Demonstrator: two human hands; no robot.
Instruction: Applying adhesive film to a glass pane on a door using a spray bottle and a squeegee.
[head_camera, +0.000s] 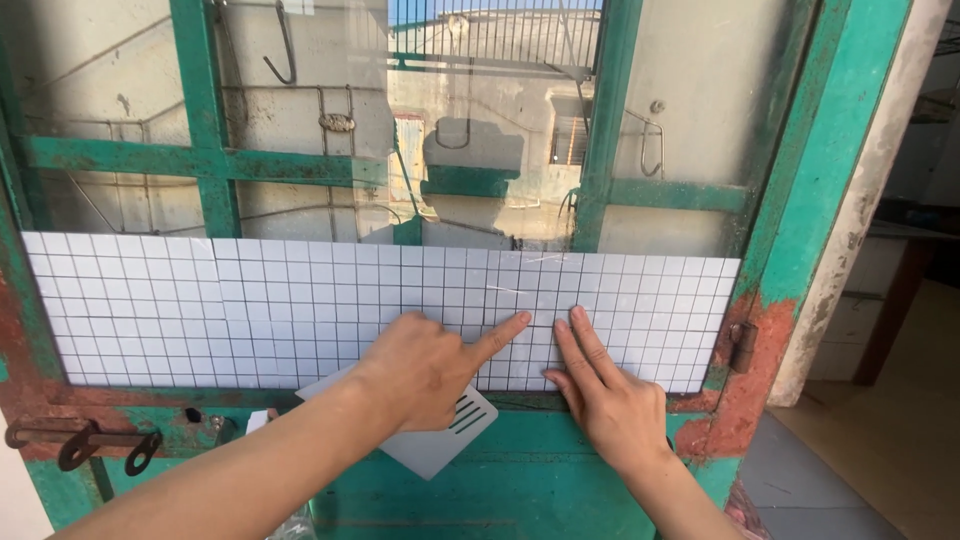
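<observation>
A white sheet with a black grid pattern (250, 310) covers the lower glass of a green framed door (820, 190). My left hand (425, 368) grips a flat white plastic scraper (440, 435) under its palm while its index finger points out and presses on the sheet. My right hand (605, 390) lies flat on the sheet just to the right, fingers together and pointing up. A small crease shows in the sheet above my fingertips.
The door frame is worn, with red patches and a rusty hinge (743, 345) on the right. A rusty latch (85, 445) hangs at the lower left. Metal hooks show behind the upper glass. A concrete wall and a doorway stand at the right.
</observation>
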